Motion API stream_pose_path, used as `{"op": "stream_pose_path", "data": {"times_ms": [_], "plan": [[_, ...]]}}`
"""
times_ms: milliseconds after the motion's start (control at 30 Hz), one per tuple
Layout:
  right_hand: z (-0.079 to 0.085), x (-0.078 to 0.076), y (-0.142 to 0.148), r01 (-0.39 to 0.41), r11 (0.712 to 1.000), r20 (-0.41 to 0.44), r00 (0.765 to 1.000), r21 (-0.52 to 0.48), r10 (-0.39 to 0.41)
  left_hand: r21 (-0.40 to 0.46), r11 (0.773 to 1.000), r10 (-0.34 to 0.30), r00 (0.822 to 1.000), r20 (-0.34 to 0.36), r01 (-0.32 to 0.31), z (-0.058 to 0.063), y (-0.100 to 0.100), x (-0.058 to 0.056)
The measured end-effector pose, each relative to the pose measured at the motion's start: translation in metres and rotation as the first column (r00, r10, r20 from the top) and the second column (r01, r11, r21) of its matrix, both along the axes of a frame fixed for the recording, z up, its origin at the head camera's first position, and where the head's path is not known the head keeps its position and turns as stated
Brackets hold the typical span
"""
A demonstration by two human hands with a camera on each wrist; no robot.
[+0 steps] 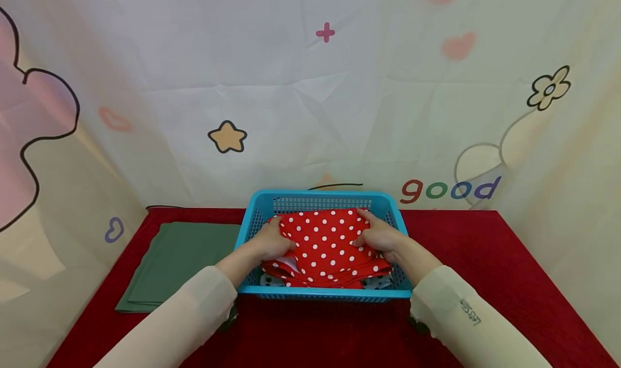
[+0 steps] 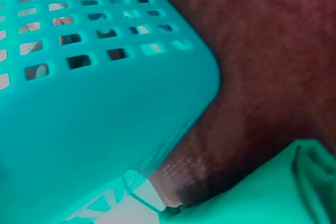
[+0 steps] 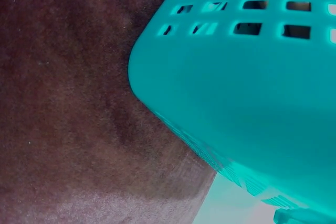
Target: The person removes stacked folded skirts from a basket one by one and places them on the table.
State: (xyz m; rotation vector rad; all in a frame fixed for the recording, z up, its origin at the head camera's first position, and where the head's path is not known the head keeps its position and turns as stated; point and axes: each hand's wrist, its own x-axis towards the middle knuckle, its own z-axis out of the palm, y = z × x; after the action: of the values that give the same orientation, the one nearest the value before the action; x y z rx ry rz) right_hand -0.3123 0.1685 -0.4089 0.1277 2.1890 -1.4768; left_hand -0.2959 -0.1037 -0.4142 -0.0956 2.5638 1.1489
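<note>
A folded red cloth with white polka dots [image 1: 326, 244] lies in a light blue plastic basket [image 1: 325, 291], on top of other patterned fabric [image 1: 377, 283]. My left hand [image 1: 273, 242] holds the cloth's left side, thumb over the top and the other fingers mostly hidden. At the opposite side my right hand [image 1: 380, 236] grips it, with a finger at the far corner and the thumb on the dotted face. Both wrist views show the basket's outside wall [image 2: 115, 98] with its square holes, the hands themselves out of sight there.
A folded green cloth [image 1: 189, 260] lies left of the basket, and its edge [image 2: 262, 198] shows in the left wrist view. Dark red fabric [image 1: 456, 260] covers the table. A printed white curtain [image 1: 291, 158] hangs behind and at both sides.
</note>
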Motion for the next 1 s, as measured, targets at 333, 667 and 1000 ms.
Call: {"op": "stream_pose_path", "data": {"times_ms": [333,667,1000], "plan": [[0.000,0.002,-0.001,-0.002,1.000,-0.003,1.000,0.001,0.002,0.118,0.989,0.089,0.996,-0.007,-0.088,-0.002,-0.001,0.001],[0.004,0.001,0.002,0.001,1.000,-0.007,1.000,0.005,-0.001,0.255,0.964,0.079,0.997,0.017,-0.081,0.006,0.001,0.004],[0.000,0.002,0.001,0.001,1.000,-0.012,1.000,0.005,-0.001,0.349,0.936,0.012,0.993,0.118,-0.053,-0.002,-0.010,0.001]]}}
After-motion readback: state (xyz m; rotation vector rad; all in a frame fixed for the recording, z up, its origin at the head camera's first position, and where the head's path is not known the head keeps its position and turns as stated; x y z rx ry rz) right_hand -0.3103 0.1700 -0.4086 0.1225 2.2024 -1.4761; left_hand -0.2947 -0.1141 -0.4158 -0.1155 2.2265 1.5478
